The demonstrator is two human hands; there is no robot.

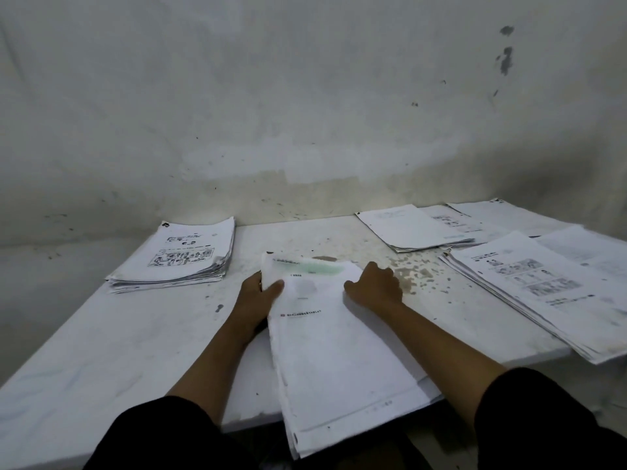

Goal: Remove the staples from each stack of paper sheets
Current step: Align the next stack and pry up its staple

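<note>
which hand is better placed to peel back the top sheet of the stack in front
Probably left. The left hand already grips the far left corner of the middle stack, thumb on top; the right hand rests at its far right edge.

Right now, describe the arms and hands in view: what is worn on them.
Both arms wear black sleeves pushed up near the elbows, leaving the forearms bare. The left hand and right hand are bare: no gloves or watch visible. Whether there is a ring is too blurred to tell.

Matt paper stacks (339, 337); stained table (101, 351)
</note>
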